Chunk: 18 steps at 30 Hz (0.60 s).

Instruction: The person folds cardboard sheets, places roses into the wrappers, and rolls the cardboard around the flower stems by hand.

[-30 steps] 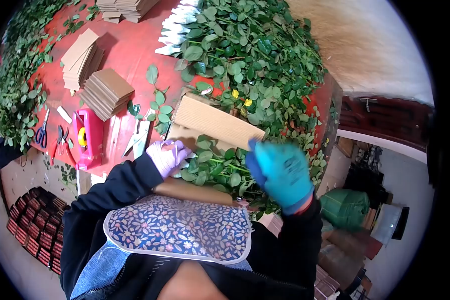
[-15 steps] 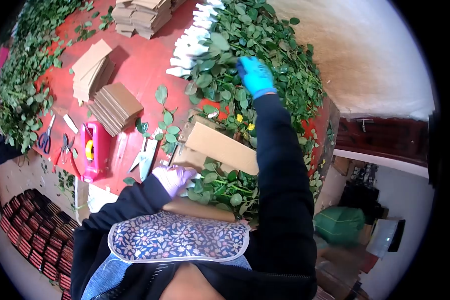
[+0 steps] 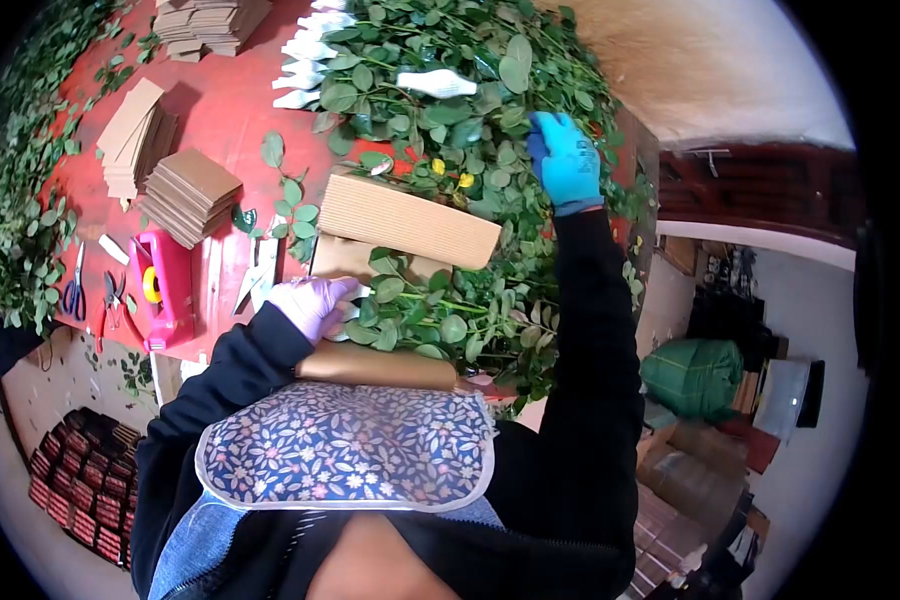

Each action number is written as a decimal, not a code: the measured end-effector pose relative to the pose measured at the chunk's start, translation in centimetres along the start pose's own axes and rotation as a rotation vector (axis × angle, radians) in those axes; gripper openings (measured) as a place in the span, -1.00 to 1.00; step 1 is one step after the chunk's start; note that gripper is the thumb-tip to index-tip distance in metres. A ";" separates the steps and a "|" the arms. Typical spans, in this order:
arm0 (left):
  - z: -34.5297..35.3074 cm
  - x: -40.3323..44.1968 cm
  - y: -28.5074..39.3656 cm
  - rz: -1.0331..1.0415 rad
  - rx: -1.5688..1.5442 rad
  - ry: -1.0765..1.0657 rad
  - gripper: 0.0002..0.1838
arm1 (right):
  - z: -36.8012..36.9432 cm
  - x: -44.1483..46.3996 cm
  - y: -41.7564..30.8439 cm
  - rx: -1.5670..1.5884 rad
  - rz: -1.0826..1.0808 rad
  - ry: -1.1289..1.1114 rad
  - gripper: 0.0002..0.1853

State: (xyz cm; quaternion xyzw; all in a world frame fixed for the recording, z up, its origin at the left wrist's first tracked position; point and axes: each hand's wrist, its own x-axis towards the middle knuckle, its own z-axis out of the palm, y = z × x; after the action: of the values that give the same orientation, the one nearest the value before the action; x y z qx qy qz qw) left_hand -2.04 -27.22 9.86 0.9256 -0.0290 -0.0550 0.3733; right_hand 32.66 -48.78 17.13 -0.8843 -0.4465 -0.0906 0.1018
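Note:
My left hand point(image 3: 315, 303), in a thin lilac glove, is closed at the white-wrapped end of leafy stems point(image 3: 450, 315) lying in an opened cardboard wrap point(image 3: 410, 218). My right hand point(image 3: 567, 160), in a turquoise and blue glove, reaches over the big pile of green stems point(image 3: 490, 120). Its fingers close on a stem whose white-wrapped head point(image 3: 437, 83) lies on top of the leaves, away from the row of white wrapped heads point(image 3: 305, 65). A brown paper roll point(image 3: 380, 367) sits in front of me.
Cardboard stacks point(image 3: 192, 195) stand on the red table point(image 3: 255, 85), with a pink tape dispenser point(image 3: 167, 300), dark-handled scissors point(image 3: 75, 290), red-handled pliers point(image 3: 115, 310) and a bladed tool point(image 3: 260, 275) nearby. More foliage point(image 3: 15, 200) lines the left edge. A green sack point(image 3: 692, 377) is at the right.
My right hand has gone from the wrapped stems to the large pile, then moved rightward over it. A white-wrapped head now lies across the leaves. My left hand stays by the wrap.

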 end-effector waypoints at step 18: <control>0.3 -0.1 -0.3 -0.112 -0.137 0.031 -0.73 | -2.7 -12.3 -13.8 0.008 -0.252 -0.408 -0.55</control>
State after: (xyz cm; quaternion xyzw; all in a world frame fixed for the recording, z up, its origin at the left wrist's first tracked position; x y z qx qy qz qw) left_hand -2.14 -27.21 9.40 0.8988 0.0324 -0.0635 0.4325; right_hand 14.09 -50.93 18.01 -0.8213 -0.5650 0.0795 0.0007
